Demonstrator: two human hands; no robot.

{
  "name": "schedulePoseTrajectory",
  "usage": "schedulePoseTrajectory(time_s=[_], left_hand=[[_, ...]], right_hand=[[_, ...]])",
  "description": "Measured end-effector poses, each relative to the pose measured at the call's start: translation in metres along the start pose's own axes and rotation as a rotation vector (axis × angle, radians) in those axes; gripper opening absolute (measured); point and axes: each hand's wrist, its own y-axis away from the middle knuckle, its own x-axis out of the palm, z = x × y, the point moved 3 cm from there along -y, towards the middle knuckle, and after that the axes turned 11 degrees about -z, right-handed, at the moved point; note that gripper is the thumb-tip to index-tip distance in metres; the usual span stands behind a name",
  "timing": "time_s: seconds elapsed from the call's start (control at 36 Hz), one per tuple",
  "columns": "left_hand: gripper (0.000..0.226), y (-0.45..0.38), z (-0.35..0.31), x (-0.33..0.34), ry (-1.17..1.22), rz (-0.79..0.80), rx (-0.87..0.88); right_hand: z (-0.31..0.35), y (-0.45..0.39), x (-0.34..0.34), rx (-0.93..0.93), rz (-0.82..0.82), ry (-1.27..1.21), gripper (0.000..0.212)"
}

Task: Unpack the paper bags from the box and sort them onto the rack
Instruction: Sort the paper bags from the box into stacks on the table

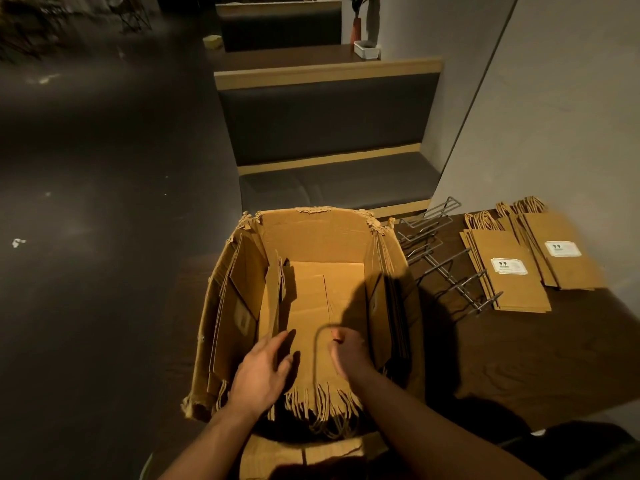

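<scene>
An open cardboard box (311,230) stands on a dark wooden table, with brown paper bags (311,313) lying flat inside and more standing along both walls. Their twisted handles (318,403) fan out at the near edge. My left hand (261,372) reaches into the box with straight fingers over the flat bags. My right hand (346,355) is curled and pinches a thin handle loop that arches up from the stack. A wire rack (446,261) lies on the table right of the box. Two piles of labelled paper bags (509,271) lie beyond it.
The table (519,358) ends close to the box's left side, with dark floor (86,237) beyond. A padded bench (329,188) stands behind the box and a grey wall (554,116) runs along the right. A dark shape sits at the lower right corner.
</scene>
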Motion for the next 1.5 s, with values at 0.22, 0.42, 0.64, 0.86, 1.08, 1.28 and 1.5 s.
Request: schedulePoseTrajectory(time_s=[0.22, 0.42, 0.64, 0.86, 1.08, 1.28, 1.5], left_hand=[[0.078, 0.001, -0.008, 0.003, -0.078, 0.081, -0.053], [0.080, 0.003, -0.008, -0.013, 0.053, -0.019, -0.011], [0.059, 0.006, -0.016, -0.010, -0.044, 0.004, 0.057], [0.067, 0.004, -0.020, -0.005, -0.096, 0.094, -0.032], [0.076, 0.001, -0.015, -0.013, -0.066, 0.065, -0.030], [0.094, -0.002, -0.035, -0.047, -0.152, 0.065, 0.023], [0.040, -0.006, -0.090, -0.070, -0.313, 0.098, 0.206]], right_hand=[[0.025, 0.023, 0.002, -0.179, 0.363, -0.276, 0.031], [0.017, 0.020, 0.005, -0.273, 0.242, -0.038, 0.036], [-0.010, -0.018, 0.010, -0.066, 0.035, 0.218, 0.038], [0.009, 0.000, 0.001, -0.132, 0.087, -0.139, 0.032], [0.038, 0.044, 0.000, -0.412, 0.552, -0.078, 0.044], [0.073, 0.039, -0.009, -0.801, 0.112, 0.327, 0.083], [0.104, -0.005, -0.016, -0.919, 0.194, 0.720, 0.021]])
